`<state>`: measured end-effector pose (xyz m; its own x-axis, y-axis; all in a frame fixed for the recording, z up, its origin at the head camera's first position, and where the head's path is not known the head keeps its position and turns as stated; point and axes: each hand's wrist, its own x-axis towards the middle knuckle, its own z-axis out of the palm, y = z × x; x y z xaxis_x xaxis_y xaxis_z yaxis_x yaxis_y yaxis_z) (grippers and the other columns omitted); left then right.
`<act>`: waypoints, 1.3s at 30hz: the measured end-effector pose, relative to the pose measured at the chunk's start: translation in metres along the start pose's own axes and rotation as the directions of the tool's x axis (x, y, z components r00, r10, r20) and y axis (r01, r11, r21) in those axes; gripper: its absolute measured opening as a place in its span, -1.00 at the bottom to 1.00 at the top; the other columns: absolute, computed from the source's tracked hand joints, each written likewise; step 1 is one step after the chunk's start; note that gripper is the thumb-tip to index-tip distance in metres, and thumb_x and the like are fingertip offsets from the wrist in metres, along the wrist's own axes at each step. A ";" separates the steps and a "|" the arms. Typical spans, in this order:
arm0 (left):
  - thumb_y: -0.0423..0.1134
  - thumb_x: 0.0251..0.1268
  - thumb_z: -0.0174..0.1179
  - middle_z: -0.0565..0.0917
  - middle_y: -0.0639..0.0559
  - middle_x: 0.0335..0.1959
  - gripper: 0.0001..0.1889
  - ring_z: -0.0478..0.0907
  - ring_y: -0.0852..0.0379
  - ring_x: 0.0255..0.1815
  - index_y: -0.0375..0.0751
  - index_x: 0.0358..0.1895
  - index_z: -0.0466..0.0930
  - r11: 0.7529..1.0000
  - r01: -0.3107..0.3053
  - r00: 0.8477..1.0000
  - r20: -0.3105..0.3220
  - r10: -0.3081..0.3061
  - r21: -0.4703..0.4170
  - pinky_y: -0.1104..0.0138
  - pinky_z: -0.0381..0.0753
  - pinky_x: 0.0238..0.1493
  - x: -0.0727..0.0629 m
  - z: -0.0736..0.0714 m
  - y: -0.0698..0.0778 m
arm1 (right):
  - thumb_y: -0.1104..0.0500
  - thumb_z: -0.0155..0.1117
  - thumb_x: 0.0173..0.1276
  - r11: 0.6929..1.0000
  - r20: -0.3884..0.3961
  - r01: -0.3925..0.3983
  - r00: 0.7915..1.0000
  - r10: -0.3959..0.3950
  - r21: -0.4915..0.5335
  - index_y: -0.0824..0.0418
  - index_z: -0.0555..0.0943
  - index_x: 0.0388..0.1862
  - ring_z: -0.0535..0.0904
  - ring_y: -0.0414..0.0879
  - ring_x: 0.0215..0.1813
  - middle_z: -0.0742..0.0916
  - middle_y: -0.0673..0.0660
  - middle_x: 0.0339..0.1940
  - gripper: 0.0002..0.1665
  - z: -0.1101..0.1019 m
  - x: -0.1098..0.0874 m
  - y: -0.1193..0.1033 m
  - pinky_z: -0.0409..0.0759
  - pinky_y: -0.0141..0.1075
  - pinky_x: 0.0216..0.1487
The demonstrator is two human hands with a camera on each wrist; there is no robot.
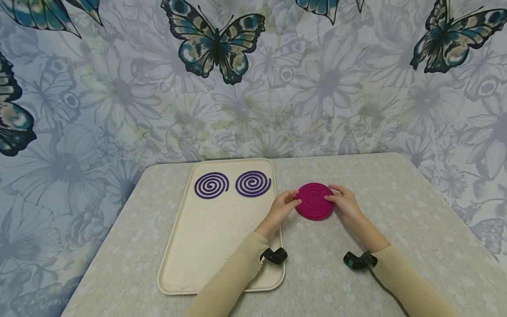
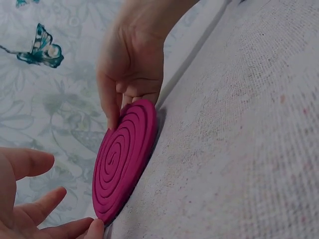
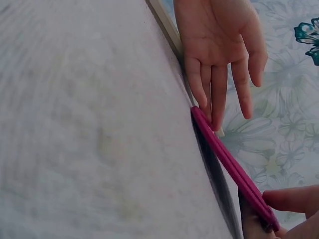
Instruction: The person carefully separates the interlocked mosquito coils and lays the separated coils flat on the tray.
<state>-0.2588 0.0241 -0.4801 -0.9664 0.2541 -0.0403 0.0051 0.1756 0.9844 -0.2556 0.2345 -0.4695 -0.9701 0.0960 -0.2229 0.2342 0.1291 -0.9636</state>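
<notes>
A flat magenta spiral disc (image 1: 314, 201), wound from what looks like a modelling-clay rope, is between the two hands to the right of the tray. The right hand (image 1: 346, 204) pinches its right edge, thumb on top and fingers beneath, as the right wrist view shows. In that view the disc (image 3: 232, 167) slants, with its right side raised off the table. The left hand (image 1: 282, 209) touches the opposite edge with its fingertips. Its fingers (image 3: 241, 92) are straight and spread in the right wrist view.
A cream tray (image 1: 206, 246) lies to the left, partly under the left forearm. Near its far end are two purple spirals, one at left (image 1: 211, 185) and one at right (image 1: 253, 183). A pale patterned cloth (image 1: 416, 211) covers the table. Butterfly-print wall covering (image 1: 245, 114) stands behind.
</notes>
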 end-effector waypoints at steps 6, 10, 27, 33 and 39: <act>-0.28 0.28 0.17 0.55 -0.23 0.20 -0.62 0.43 -0.14 0.30 -0.30 0.15 0.52 1.000 -0.014 0.999 -0.045 0.014 0.008 0.08 0.45 0.31 -0.001 -0.004 0.005 | 0.36 0.23 0.29 0.980 0.050 -0.039 0.998 0.030 0.193 0.34 0.13 0.47 0.62 -0.42 -0.42 0.70 -0.15 -0.34 -0.19 0.002 -0.002 -0.006 0.60 -0.55 -0.47; -0.30 0.27 0.18 0.55 -0.21 0.21 -0.62 0.43 -0.14 0.31 -0.31 0.15 0.52 0.997 -0.063 0.997 -0.046 0.065 0.031 0.08 0.43 0.33 -0.003 -0.011 0.016 | 0.37 0.20 0.31 0.963 0.064 -0.014 0.998 -0.004 0.271 0.35 0.10 0.47 0.59 -0.42 -0.48 0.70 -0.20 -0.43 -0.20 0.005 -0.007 -0.018 0.53 -0.59 -0.52; -0.20 0.25 0.23 0.22 -0.29 0.41 -0.62 0.14 -0.17 0.47 -0.15 0.14 0.53 0.882 -0.341 0.935 0.021 0.353 0.325 0.01 0.43 0.31 -0.024 -0.061 0.039 | 0.41 0.15 0.33 0.851 0.060 0.051 0.993 -0.097 0.523 0.35 0.29 0.29 0.69 -0.31 -0.36 0.74 -0.07 -0.35 -0.44 0.059 -0.029 -0.078 0.66 -0.52 -0.31; -0.11 0.05 0.41 0.16 -0.26 0.45 -0.47 0.14 -0.20 0.47 -0.05 0.14 0.52 0.891 -0.296 0.951 0.019 0.308 0.345 -0.03 0.33 0.38 -0.035 -0.067 0.040 | 0.35 0.13 0.38 0.834 0.085 0.037 0.991 -0.100 0.550 0.23 0.40 0.03 0.63 -0.35 -0.38 0.71 -0.09 -0.34 -0.73 0.073 -0.037 -0.081 0.64 -0.56 -0.29; -0.15 -0.05 0.48 0.23 -0.17 0.41 -0.34 0.22 -0.09 0.42 -0.05 0.20 0.45 0.929 -0.273 0.960 0.013 0.278 0.248 0.03 0.44 0.30 -0.037 -0.071 0.037 | 0.16 -0.03 0.51 0.795 0.165 0.078 0.962 -0.219 0.601 0.12 0.54 -0.13 0.60 -0.33 -0.25 0.70 -0.11 -0.28 -0.83 0.083 -0.042 -0.078 0.61 -0.52 -0.15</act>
<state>-0.2410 -0.0466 -0.4304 -0.9232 0.3056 0.2332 0.3324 0.3299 0.8836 -0.2387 0.1388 -0.3972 -0.9948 -0.0984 -0.0278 0.0722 -0.4832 -0.8725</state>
